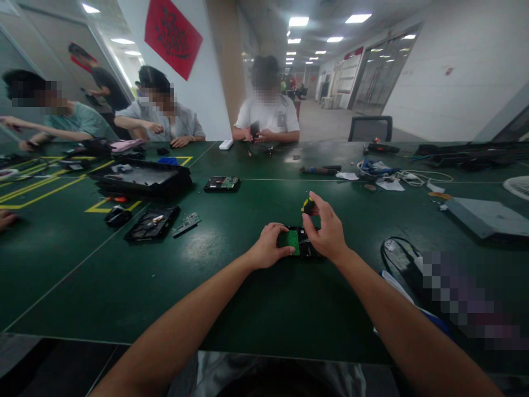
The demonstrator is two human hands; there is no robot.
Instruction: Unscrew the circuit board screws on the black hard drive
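Observation:
A small black device with a green circuit board (292,240), hard-drive-like in shape, lies flat on the green table before me. My left hand (273,246) grips its left end, thumb along the near side and fingers at the far side. Above the device's right part, my right hand (327,229) is closed on a screwdriver (308,206) with a yellow and black handle, held upright. The screwdriver's tip is hard to make out, so contact with the device cannot be told. The right hand covers part of the device's right end.
Left of my hands lie a loose circuit board (187,225), a black casing (152,224), a similar device (222,184) and a large black tray (142,179). To the right are a grey metal box (487,218), cables (382,168) and a hammer-like tool (320,170). Several people are across the table.

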